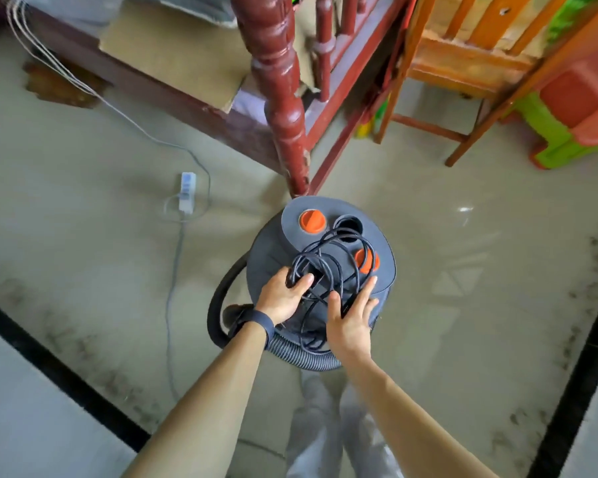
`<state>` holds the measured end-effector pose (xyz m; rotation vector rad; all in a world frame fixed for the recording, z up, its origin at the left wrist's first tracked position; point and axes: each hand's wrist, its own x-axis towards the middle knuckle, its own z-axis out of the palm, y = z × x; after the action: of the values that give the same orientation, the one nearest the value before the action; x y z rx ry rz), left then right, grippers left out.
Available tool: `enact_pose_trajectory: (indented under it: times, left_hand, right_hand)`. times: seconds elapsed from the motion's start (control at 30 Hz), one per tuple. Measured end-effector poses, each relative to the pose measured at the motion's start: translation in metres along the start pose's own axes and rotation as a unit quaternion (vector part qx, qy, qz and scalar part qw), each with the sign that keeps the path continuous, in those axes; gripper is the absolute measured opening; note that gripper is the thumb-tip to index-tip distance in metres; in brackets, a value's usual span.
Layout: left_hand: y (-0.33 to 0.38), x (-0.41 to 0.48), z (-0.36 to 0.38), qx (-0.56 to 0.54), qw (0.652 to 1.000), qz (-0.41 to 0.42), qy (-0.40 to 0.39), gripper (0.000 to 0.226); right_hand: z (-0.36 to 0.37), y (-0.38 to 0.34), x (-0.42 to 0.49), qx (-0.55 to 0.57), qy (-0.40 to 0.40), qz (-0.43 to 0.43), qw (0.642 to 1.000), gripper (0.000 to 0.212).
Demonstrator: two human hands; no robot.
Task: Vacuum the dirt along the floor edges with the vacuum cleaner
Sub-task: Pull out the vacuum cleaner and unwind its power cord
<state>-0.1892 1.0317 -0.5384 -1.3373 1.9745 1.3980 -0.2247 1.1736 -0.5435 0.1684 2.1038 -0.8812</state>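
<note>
A grey drum vacuum cleaner point(297, 215) with two orange knobs stands on the floor in the middle of the view. Its black power cord point(339, 246) lies coiled on the lid. My left hand point(282, 298) grips the bundled part of the cord at the lid's near left. My right hand point(351, 317) rests on the lid's near right with straight fingers, a strand of cord running between them. The ribbed grey hose point(304, 360) curls round the vacuum's near side. Dark dirt point(83, 346) lies along the black floor borders at left and right.
A red wooden bed frame point(283, 98) stands just behind the vacuum. A white power strip point(187, 191) with its cable lies on the floor to the left. An orange wooden chair point(463, 63) and plastic stools point(573, 115) stand at the back right. My legs are below the arms.
</note>
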Motion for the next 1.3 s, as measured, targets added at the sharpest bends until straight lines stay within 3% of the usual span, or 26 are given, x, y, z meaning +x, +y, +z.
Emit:
enact_pose_trajectory:
  times: [0.13,0.27,0.5,0.57,0.7,0.83,0.9,1.13,1.3]
  left_hand:
    - [-0.020,0.002,-0.023,0.041,0.999,-0.002,-0.009,0.061]
    - [-0.034,-0.010,-0.035,0.056,0.998,0.033,0.011,0.040]
    - [-0.053,-0.038,-0.033,-0.006,0.988,0.065,0.137,0.018]
    - [-0.053,-0.046,-0.031,-0.016,0.987,0.073,0.139,0.012]
    - [-0.050,-0.062,-0.026,-0.027,0.983,0.134,0.122,0.005]
    - [-0.052,-0.084,-0.014,-0.037,0.981,0.174,0.074,0.019]
    - [-0.058,-0.091,-0.012,-0.049,0.980,0.184,0.064,0.022]
    - [-0.083,-0.093,-0.013,0.142,0.962,0.183,0.145,0.035]
    - [-0.084,-0.097,-0.013,0.201,0.944,0.182,0.190,0.036]
  right_hand:
    - [0.022,-0.003,-0.019,0.003,-0.013,0.001,1.000,0.081]
    - [0.034,-0.002,-0.029,0.004,-0.010,0.007,1.000,0.082]
    - [0.024,0.000,-0.029,-0.001,-0.006,-0.009,1.000,0.091]
    - [0.014,0.000,-0.031,0.014,-0.023,0.013,1.000,0.090]
    - [-0.003,-0.007,-0.042,0.170,-0.071,0.032,0.982,0.082]
    - [-0.007,-0.019,-0.046,0.224,-0.119,0.049,0.966,0.127]
    - [-0.006,-0.025,-0.046,0.208,-0.115,0.037,0.971,0.130]
    - [0.004,-0.037,-0.048,0.123,-0.134,-0.080,0.980,0.091]
    - [0.013,-0.043,-0.049,0.066,-0.153,-0.132,0.977,0.107]
